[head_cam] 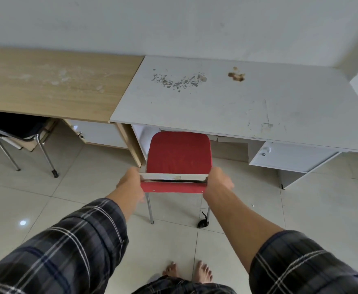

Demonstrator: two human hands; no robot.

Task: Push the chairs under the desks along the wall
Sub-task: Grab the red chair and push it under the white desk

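Gripping the backrest of the red chair (pixel 179 158), the left hand (pixel 131 181) and right hand (pixel 219 180) clasp its two ends; the seat's front edge sits just under the white desk (pixel 248 107), beside the wooden desk (pixel 53 85).

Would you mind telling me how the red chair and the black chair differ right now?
The red chair stands before the white desk, only its front edge underneath; the black chair sits partly under the wooden desk. Left hand and right hand grip the red chair's backrest; nothing touches the black chair. Both have metal legs.

Pale tiled floor (pixel 46 200) below a scuffed white wall (pixel 174 24).
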